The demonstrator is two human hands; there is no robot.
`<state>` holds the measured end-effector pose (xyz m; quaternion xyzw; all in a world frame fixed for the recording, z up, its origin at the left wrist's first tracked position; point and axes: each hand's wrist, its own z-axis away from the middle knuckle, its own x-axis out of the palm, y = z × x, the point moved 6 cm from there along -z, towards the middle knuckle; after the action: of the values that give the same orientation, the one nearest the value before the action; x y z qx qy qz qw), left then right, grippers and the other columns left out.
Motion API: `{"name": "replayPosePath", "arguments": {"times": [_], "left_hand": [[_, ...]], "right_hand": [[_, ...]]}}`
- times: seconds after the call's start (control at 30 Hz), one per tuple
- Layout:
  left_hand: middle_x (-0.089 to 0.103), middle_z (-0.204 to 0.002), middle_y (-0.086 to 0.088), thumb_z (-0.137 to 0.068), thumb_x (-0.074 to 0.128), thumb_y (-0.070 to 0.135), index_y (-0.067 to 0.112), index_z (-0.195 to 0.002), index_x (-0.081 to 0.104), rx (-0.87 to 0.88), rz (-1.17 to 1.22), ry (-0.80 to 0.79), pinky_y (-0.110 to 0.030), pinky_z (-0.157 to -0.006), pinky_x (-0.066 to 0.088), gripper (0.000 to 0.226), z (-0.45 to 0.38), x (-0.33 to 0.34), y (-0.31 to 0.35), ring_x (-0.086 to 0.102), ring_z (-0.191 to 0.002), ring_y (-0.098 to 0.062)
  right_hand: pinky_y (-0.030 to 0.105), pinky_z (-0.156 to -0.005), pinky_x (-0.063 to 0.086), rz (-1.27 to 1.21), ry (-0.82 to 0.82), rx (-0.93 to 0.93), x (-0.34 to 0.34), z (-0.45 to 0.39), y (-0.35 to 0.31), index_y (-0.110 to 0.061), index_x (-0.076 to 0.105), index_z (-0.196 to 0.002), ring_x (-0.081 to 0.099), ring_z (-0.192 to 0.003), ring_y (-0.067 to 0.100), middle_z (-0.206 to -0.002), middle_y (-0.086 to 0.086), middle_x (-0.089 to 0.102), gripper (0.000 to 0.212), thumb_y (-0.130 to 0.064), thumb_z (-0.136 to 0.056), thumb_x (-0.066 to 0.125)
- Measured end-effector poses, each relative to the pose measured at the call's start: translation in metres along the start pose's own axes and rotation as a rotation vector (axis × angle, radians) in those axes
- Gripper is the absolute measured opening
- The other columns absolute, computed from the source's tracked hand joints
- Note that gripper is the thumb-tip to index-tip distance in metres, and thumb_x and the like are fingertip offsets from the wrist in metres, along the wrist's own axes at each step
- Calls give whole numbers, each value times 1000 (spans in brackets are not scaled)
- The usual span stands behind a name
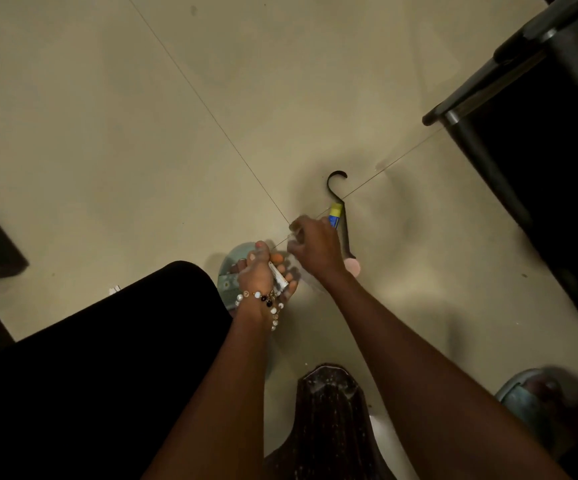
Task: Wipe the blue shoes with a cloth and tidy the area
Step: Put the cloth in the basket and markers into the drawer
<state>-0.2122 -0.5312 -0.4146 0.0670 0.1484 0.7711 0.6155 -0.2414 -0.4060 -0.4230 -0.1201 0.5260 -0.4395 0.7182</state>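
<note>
So a small whitish tube (278, 277) is gripped by the left hand (258, 277), fingers curled round it; something clear and blurry is pinched in the right hand (315, 247), beside a black hanger (341, 209).

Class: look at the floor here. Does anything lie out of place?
Yes. A black hanger lies flat on the floor tiles beside the right hand, with a blue-and-yellow tube against it. Hangers belong hung up.

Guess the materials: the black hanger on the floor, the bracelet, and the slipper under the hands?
Hanger: probably moulded plastic, matt black, with a thick, smoothly curved hook. Bracelet on the left wrist: glossy round beads, white and dark, glass or plastic; cannot tell which. Slipper: likely soft foam or rubber, pale blue-green, matt, with a thick rounded edge.
</note>
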Motion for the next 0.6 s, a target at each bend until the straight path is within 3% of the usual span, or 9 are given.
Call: {"name": "replayPosePath", "arguments": {"times": [0.1, 0.17, 0.37, 0.5, 0.6], "left_hand": [[45, -41, 0, -98, 42, 50, 9, -67, 51, 16, 24, 0, -18, -39, 40, 52, 19, 9, 3, 42, -33, -14], [45, -41, 0, -97, 42, 50, 9, -69, 52, 14, 17, -17, -19, -42, 40, 51, 39, 18, 6, 42, -35, -14], [41, -42, 2, -97, 43, 50, 11, -70, 48, 21, -8, -126, -18, -46, 38, 48, 153, 52, 17, 39, -36, -13], [44, -51, 0, -97, 47, 45, 11, -69, 49, 70, -30, -239, -22, -50, 37, 44, 261, 87, 18, 41, -46, -16], [48, -60, -1, -96, 51, 42, 10, -74, 54, 122, -95, -376, -24, -52, 42, 39, 340, 115, 2, 47, -51, -17]], "right_hand": [[27, -70, 49, -583, 36, 190, -41, 16, 2, -16, 70, -102, 57, -73, 15, -70, -2, 59, 27, -3, -79, 67], [25, -68, 50, -896, 55, 284, -72, 38, 2, -17, 70, -102, 57, -69, 12, -74, 2, 62, 25, -2, -82, 66], [26, -68, 57, -1712, 285, 585, -178, 131, -14, 5, 64, -88, 66, -65, 20, -72, 13, 68, 8, 3, -81, 66], [25, -65, 58, -1922, 450, 513, -263, 202, -29, 6, 63, -91, 68, -69, 19, -79, 15, 67, 10, 6, -81, 63], [25, -66, 58, -1917, 450, 425, -323, 259, -38, 1, 61, -99, 67, -75, 19, -83, 14, 67, 15, 7, -86, 57]]}}
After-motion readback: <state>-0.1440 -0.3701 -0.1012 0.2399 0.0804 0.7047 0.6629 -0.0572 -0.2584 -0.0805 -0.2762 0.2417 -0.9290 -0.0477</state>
